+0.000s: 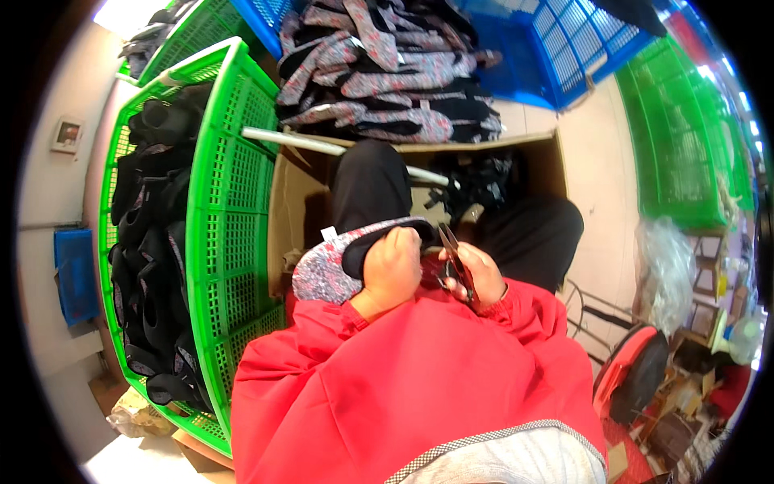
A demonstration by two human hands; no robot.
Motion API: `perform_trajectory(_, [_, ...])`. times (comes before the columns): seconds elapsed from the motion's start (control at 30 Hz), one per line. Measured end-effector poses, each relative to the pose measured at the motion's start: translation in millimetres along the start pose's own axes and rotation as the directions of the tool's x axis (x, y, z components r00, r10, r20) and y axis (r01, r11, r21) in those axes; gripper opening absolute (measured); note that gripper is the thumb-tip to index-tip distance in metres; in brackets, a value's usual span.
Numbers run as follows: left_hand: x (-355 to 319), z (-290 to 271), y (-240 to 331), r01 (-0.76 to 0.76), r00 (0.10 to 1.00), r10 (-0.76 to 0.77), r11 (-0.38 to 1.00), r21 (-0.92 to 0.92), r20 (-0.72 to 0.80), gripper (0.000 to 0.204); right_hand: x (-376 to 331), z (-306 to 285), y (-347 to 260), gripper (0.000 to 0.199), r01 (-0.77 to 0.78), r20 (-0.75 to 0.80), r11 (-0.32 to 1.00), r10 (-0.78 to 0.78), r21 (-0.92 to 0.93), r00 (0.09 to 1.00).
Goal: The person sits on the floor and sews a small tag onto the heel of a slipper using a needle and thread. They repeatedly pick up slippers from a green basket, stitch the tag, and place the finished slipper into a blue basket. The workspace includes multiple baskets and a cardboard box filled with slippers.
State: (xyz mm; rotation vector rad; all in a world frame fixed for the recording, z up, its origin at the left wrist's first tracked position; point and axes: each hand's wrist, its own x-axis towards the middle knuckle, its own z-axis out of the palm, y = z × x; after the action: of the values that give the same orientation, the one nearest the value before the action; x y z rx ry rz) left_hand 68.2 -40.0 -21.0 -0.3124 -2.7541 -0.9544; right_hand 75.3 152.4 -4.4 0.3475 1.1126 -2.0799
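My left hand (392, 272) is closed around a cloth slipper (321, 277) lying across my lap. It has a grey and red flowered outside, a black edge, and a small white tag at its upper side. Close beside it, my right hand (481, 277) grips a small pair of dark scissors (452, 252), with the blades pointing up and slightly apart. The scissor tips are near the slipper's black end, which my left fingers partly cover. Whether the blades touch any thread cannot be seen.
An open cardboard box (558, 173) with dark scraps stands beyond my knees. A heap of flowered slippers (387, 77) lies behind it, beside a blue crate (524, 60). At left stands a green crate (234, 210) of black slippers (153, 266). Another green crate (673, 133) is at right.
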Motion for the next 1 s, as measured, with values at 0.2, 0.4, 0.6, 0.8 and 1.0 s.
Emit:
perform_trajectory(0.2, [-2,-1,0,-0.028,1.0,0.028,0.999,-0.028,0.007,0.006,-5,-1,6,0.033,-0.004,0.005,1.0,0.004,0.003,1.0])
perform_trajectory(0.4, [-2,1,-1,-0.055,0.998,0.055,0.998,-0.006,0.019,0.007,-5,0,6,0.035,-0.002,0.017,0.999,0.003,-0.038,1.0])
perform_trajectory(0.6, [-2,1,-1,-0.084,0.996,0.085,0.996,-0.015,0.022,0.008,-6,2,2,0.04,-0.121,0.008,0.989,0.122,-0.088,0.993])
perform_trajectory(0.8, [-3,2,-1,-0.093,0.995,0.093,0.996,-0.014,0.031,0.008,-2,5,12,0.042,-0.236,-0.01,0.967,0.236,-0.093,0.972])
perform_trajectory(1.0, [-5,3,-2,-0.08,0.996,0.081,0.996,-0.027,0.043,0.007,1,8,18,0.037,-0.217,-0.09,0.975,0.22,0.036,0.971])
